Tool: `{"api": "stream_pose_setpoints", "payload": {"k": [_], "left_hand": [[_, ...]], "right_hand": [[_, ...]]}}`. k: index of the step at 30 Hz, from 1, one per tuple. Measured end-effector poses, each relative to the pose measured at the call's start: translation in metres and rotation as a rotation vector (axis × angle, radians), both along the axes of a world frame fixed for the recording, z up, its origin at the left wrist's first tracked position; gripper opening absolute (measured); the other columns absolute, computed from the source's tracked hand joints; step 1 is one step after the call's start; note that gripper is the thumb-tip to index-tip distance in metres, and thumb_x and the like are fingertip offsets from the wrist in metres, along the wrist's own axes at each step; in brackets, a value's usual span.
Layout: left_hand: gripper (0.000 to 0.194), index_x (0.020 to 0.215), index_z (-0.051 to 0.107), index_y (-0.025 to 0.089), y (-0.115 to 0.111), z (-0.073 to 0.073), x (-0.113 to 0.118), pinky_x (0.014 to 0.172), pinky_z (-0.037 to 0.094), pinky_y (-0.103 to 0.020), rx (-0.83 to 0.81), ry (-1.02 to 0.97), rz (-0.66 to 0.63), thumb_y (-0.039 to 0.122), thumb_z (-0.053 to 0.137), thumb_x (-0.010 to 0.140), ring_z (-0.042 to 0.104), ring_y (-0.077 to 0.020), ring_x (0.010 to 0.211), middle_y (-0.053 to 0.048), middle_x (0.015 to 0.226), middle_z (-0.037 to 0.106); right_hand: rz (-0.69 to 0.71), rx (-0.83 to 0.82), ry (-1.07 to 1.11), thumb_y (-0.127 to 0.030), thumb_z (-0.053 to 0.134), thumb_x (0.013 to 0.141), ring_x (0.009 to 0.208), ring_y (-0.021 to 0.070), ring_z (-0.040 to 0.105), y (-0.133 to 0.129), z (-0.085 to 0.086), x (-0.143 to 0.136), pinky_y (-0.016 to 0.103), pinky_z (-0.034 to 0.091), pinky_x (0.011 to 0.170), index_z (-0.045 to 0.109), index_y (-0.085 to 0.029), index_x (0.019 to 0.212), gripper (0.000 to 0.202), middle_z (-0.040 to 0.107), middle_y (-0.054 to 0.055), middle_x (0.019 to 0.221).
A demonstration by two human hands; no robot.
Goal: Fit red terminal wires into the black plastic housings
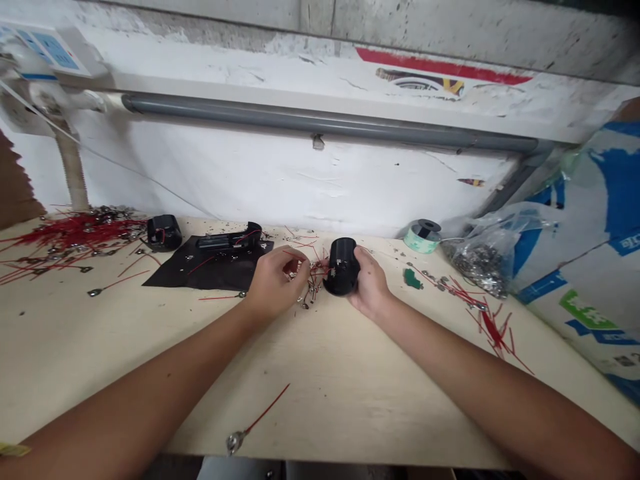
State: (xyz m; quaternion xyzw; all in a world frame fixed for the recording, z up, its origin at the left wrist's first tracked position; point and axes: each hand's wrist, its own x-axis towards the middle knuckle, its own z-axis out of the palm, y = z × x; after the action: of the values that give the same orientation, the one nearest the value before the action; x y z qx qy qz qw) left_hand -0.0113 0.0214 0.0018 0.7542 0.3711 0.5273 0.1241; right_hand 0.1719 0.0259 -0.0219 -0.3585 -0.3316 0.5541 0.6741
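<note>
My right hand [370,280] is wrapped round a black cylindrical plastic housing [343,263], held roughly upright above the table. Just left of it, my left hand [280,277] is closed, thumb and fingertips curled together in a pinch; what lies between them, if anything, is too small to make out. Behind and between the hands lies a small heap of red wires with metal contacts [313,287]. To the left, a black open-sided holder [227,240] with red wire rests on a dark sheet [200,275].
A pile of red-wired metal contacts [95,230] and a black round housing [164,232] lie left. At right are a tape roll [421,239], a green piece [413,279], a plastic bag of metal parts [483,263] and loose red wires [495,330]. One wired contact [235,440] lies near the front edge.
</note>
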Motion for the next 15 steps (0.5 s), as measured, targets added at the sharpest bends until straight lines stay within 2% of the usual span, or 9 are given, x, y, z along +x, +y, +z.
{"api": "stream_pose_setpoints", "payload": {"k": [5,8,10,12,15], "left_hand": [[0.01,0.076,0.066,0.016,0.002,-0.003,0.0,0.059,0.044,-0.028,0.028,-0.008,0.016,0.019,0.061,0.083,0.052,-0.0128,0.061,-0.001,0.066,0.061],[0.011,0.076,0.066,0.016,0.004,-0.003,-0.001,0.059,0.043,-0.028,-0.021,-0.003,0.016,0.021,0.06,0.083,0.053,-0.0134,0.061,-0.002,0.067,0.061],[0.011,0.077,0.066,0.016,0.005,-0.001,-0.003,0.059,0.041,-0.029,-0.074,-0.006,0.072,0.021,0.059,0.084,0.053,-0.0144,0.061,-0.002,0.066,0.061],[0.015,0.072,0.064,0.017,0.007,0.001,-0.005,0.063,0.04,-0.031,-0.119,0.082,0.14,0.021,0.055,0.084,0.053,-0.0164,0.063,-0.002,0.065,0.059],[0.029,0.057,0.057,0.018,0.011,-0.004,-0.008,0.074,0.039,-0.039,-0.129,0.342,0.198,0.021,0.052,0.085,0.051,-0.0219,0.071,-0.004,0.063,0.06]], "right_hand": [[-0.025,-0.036,0.038,-0.04,0.06,0.085,0.075,0.0222,0.068,0.002,-0.003,0.001,0.039,0.06,0.063,0.055,-0.026,0.106,0.025,0.07,0.001,0.087],[-0.082,-0.005,0.027,-0.034,0.063,0.083,0.077,0.0204,0.067,0.002,-0.004,-0.001,0.034,0.059,0.061,0.059,-0.025,0.103,0.023,0.07,0.001,0.088],[-0.125,0.003,0.028,-0.031,0.064,0.082,0.079,0.0199,0.067,0.003,-0.006,0.0,0.033,0.059,0.062,0.061,-0.024,0.101,0.021,0.069,0.001,0.089],[-0.123,0.003,0.031,-0.031,0.063,0.082,0.082,0.0213,0.068,0.004,-0.008,0.003,0.035,0.06,0.064,0.06,-0.024,0.102,0.022,0.07,0.002,0.09],[-0.057,0.043,0.0,-0.034,0.062,0.082,0.085,0.0241,0.07,0.006,-0.013,0.008,0.041,0.062,0.068,0.058,-0.024,0.104,0.024,0.07,0.003,0.091]]}}
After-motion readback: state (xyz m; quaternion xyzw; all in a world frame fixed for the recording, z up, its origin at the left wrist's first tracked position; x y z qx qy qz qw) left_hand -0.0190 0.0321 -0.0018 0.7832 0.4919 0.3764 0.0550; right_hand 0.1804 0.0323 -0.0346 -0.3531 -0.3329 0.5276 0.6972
